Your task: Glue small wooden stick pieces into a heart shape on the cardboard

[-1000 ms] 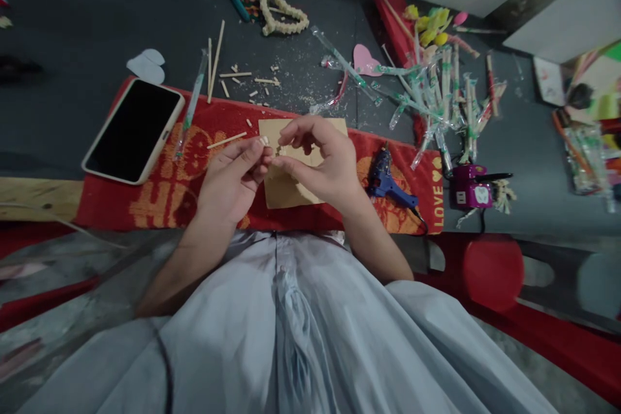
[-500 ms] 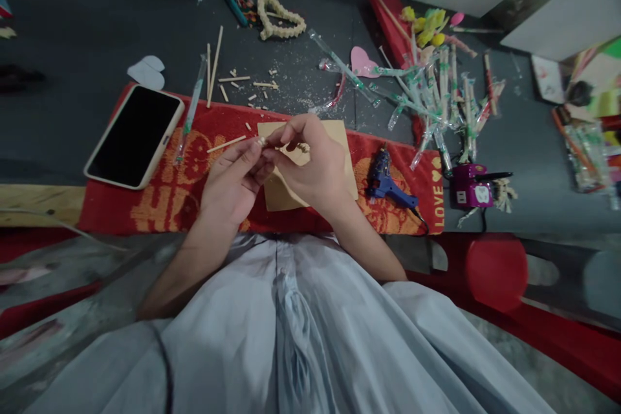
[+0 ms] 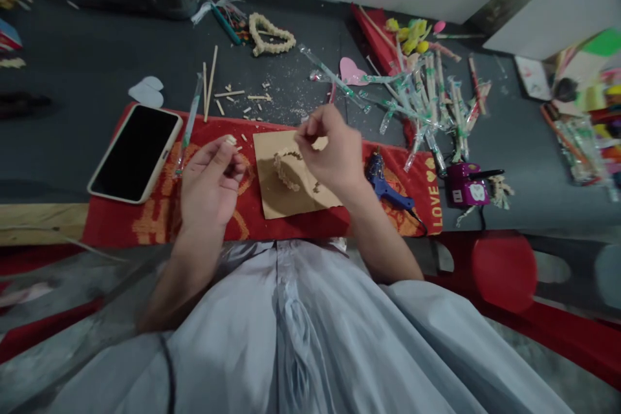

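Note:
My left hand [image 3: 206, 184] is closed, pinching a small pale piece of stick [image 3: 231, 140] between thumb and fingertip above the red towel [image 3: 233, 223]. My right hand [image 3: 334, 152] hovers over a tan cardboard sheet [image 3: 279, 204], its thumb and fingers pressed together; whatever they may hold is too small to make out. On the cardboard lies a curved outline of short stick pieces [image 3: 286, 176], partly covered by that hand. A blue glue gun [image 3: 388, 187] rests on the towel to the right of the sheet.
A phone [image 3: 136, 154] lies at left. Behind are loose sticks [image 3: 210, 84], crumbs and a heart-shaped stick frame [image 3: 272, 35]. Plastic-wrapped sticks [image 3: 422, 94] heap up at back right, with a purple box [image 3: 466, 184] in front.
My hands have moved apart: the left went left with the stick piece, the right went right and up. More of the curved outline on the cardboard now shows. The view shifted slightly.

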